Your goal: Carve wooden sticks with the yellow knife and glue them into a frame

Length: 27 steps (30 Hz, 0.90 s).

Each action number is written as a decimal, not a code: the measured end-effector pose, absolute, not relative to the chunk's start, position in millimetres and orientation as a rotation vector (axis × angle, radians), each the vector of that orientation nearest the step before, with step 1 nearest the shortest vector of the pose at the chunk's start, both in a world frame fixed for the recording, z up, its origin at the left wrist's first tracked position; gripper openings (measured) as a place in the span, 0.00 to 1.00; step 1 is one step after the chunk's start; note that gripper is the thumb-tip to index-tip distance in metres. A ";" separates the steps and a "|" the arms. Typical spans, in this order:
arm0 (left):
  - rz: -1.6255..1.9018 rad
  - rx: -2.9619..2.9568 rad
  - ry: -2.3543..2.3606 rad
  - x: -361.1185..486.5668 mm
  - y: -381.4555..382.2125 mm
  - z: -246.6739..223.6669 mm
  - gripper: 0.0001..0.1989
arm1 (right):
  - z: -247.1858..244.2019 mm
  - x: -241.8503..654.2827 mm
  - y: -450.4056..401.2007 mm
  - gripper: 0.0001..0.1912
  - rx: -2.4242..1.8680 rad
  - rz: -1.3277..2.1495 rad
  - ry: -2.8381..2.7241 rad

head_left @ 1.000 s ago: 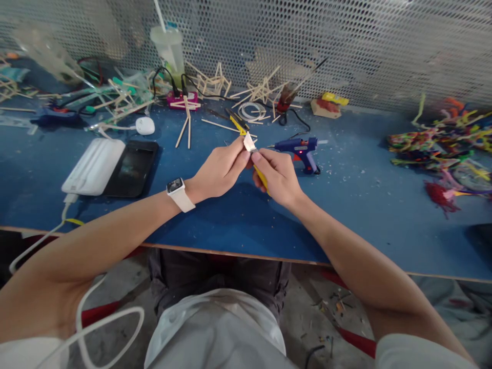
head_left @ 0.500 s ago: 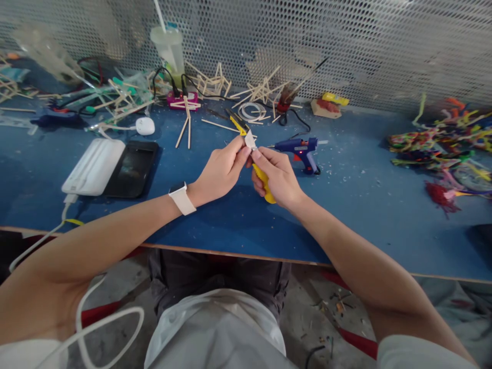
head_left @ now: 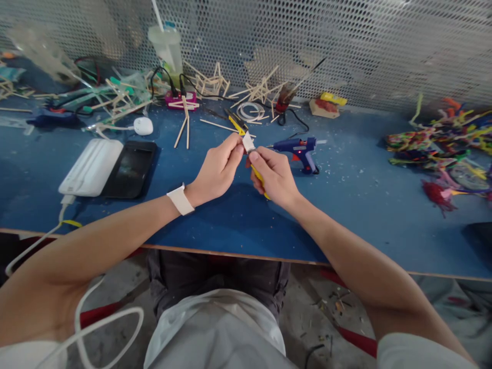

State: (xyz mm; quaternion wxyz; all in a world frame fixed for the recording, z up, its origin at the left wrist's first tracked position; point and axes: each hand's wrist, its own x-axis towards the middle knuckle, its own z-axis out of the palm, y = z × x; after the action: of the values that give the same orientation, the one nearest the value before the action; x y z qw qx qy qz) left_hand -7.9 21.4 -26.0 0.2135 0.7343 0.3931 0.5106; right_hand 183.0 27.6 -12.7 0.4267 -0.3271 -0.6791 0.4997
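My right hand (head_left: 275, 177) is wrapped round a yellow-handled utility knife (head_left: 258, 175). Its broad pale blade (head_left: 248, 142) points up and to the left, past my thumb. Close against the blade, my left hand (head_left: 216, 169) is closed in a pinch; whatever lies between its fingertips is too small and hidden to make out. Both hands are held just above the blue table (head_left: 230, 225). Beyond the fingertips lies a yellow-and-black cutting tool (head_left: 237, 125), and a blue glue gun (head_left: 298, 148) with a small red light rests right of my right hand.
Thin wooden sticks (head_left: 210, 82) and stick frames lie along the perforated metal panel (head_left: 230, 31). At left are a white power bank (head_left: 92, 166), a black phone (head_left: 130, 169) and a pink power socket (head_left: 180, 100). A lidded cup (head_left: 166, 51) stands behind. Colourful tangled strands (head_left: 442, 143) cover the right side.
The knife has turned in my right hand, so less of its yellow handle shows and the blade leans further left. My left hand has shifted slightly and stays pinched.
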 end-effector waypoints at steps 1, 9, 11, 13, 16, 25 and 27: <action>1.407 2.048 1.069 -8.3 22.0 -26.3 0.26 | -12.3 183.4 28.0 0.32 -0.815 1.271 -1.708; 1.333 2.040 0.955 -8.9 21.8 -24.1 0.21 | -10.6 185.6 29.4 0.29 -0.799 1.372 -1.676; 1.306 2.067 0.942 -10.4 21.2 -22.3 0.21 | -9.8 185.6 29.0 0.29 -0.807 1.414 -1.653; 1.286 2.108 0.948 -11.9 21.1 -20.3 0.21 | -8.6 185.3 28.6 0.29 -0.813 1.449 -1.634; 1.289 2.151 0.979 -12.4 21.5 -18.4 0.21 | -6.9 184.9 28.4 0.29 -0.796 1.476 -1.612; 1.307 2.098 1.043 -9.0 19.7 -18.2 0.24 | -8.7 183.2 28.5 0.31 -0.802 1.464 -1.596; 1.315 2.082 1.075 -8.7 20.1 -19.6 0.26 | -8.8 182.6 27.7 0.30 -0.806 1.459 -1.564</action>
State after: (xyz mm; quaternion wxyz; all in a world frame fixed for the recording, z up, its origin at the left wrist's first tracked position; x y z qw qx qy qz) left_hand -8.7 20.1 -19.6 0.2252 0.7550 0.3898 0.4769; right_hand 182.6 27.7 -8.8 0.4150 -0.3209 -0.6226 0.5806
